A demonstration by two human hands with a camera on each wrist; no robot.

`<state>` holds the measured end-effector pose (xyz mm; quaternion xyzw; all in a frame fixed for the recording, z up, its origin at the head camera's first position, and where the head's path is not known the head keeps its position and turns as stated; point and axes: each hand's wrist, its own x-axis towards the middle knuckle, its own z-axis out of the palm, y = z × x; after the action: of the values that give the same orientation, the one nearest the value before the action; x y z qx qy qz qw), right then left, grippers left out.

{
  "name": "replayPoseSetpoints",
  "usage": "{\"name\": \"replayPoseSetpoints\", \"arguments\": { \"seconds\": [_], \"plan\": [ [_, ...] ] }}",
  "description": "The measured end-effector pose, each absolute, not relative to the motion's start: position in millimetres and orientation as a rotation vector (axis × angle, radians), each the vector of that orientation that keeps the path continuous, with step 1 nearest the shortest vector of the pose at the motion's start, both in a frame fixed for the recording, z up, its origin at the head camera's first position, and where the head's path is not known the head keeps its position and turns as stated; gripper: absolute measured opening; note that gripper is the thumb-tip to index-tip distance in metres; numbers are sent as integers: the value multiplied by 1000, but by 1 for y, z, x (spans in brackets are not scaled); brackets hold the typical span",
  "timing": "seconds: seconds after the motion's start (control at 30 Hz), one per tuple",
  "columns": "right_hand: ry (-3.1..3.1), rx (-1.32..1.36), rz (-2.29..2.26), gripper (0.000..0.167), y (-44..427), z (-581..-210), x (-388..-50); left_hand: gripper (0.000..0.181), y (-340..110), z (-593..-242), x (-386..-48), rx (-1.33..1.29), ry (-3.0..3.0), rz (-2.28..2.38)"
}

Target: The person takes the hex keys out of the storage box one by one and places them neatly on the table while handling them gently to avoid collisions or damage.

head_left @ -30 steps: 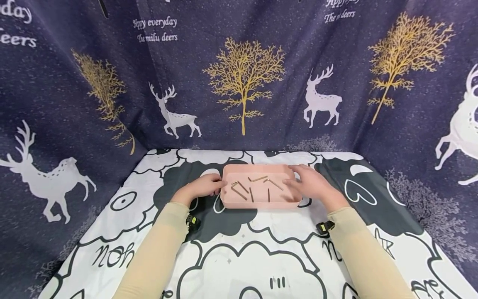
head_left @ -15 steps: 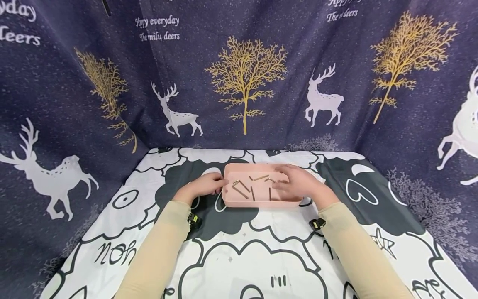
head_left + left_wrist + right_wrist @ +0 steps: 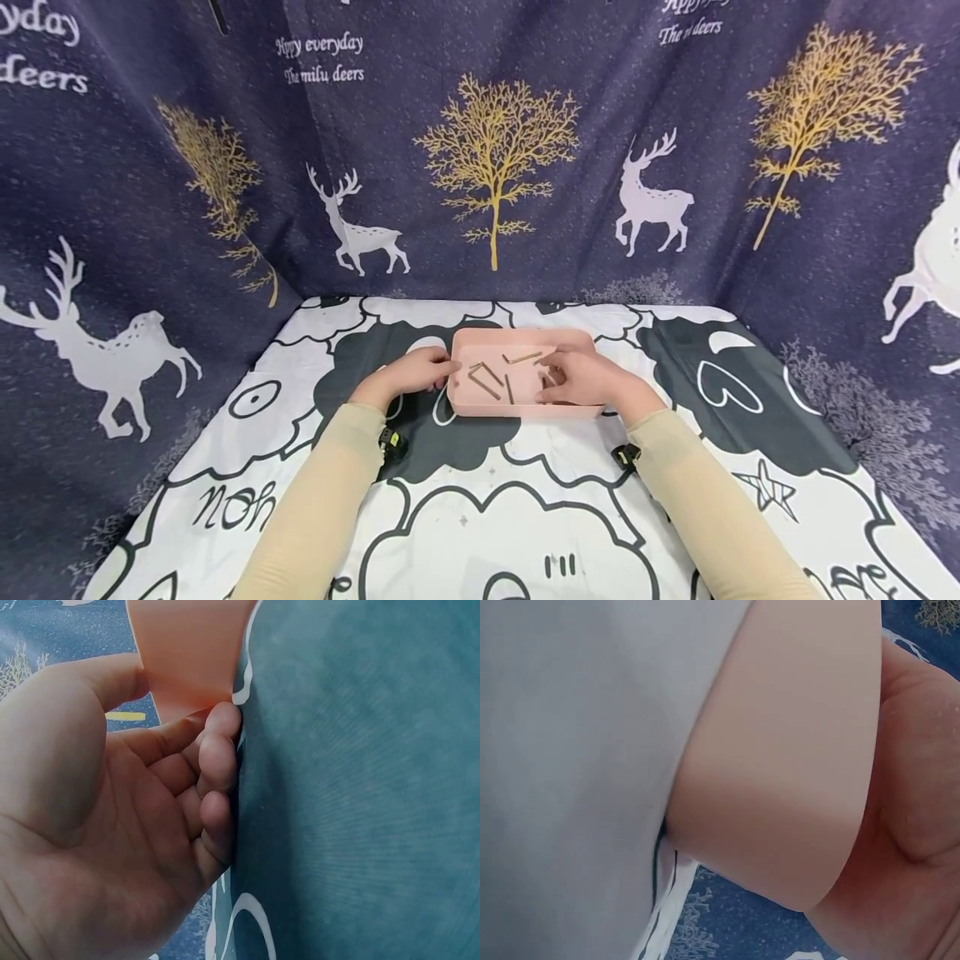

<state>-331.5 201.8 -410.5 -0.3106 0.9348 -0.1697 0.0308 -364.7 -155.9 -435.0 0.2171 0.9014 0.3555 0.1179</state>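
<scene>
A shallow pink tray lies on the patterned cloth, with several L-shaped brass-coloured rods that look like hex keys inside it. At its left end, my left hand pinches the wall; in the left wrist view the thumb lies against one side of the tray and the fingers bend at the other. My right hand reaches over the right end, thumb and fingers apart around a short dark rod. In the right wrist view, the tray wall hides the fingers of my right hand.
A black-and-white cartoon cloth covers the table. Dark blue curtains with deer and trees hang at the back and both sides. A small black device is worn at the right wrist, another at the left.
My right hand has moved left from the tray's right end to above the rods, and its fingers have come lower. The left hand stays at the tray's left wall.
</scene>
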Motion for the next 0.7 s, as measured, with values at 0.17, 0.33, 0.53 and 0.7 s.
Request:
{"name": "replayPoseSetpoints", "arguments": {
  "seconds": [0.17,0.33,0.53,0.7],
  "plan": [
    [2920,-1017,-440,39,203,-413,-331,33,-157,-433,-367,643,2631,1039],
    [2939,-1042,-414,36,204,-417,-330,34,-157,-435,-368,634,2626,1041],
    [2944,-1036,-421,28,204,-419,-328,34,-156,-437,-367,630,2620,1050],
    [2943,-1027,-394,23,203,-421,-329,34,-156,-438,-367,617,2619,1052]
  ]
}}
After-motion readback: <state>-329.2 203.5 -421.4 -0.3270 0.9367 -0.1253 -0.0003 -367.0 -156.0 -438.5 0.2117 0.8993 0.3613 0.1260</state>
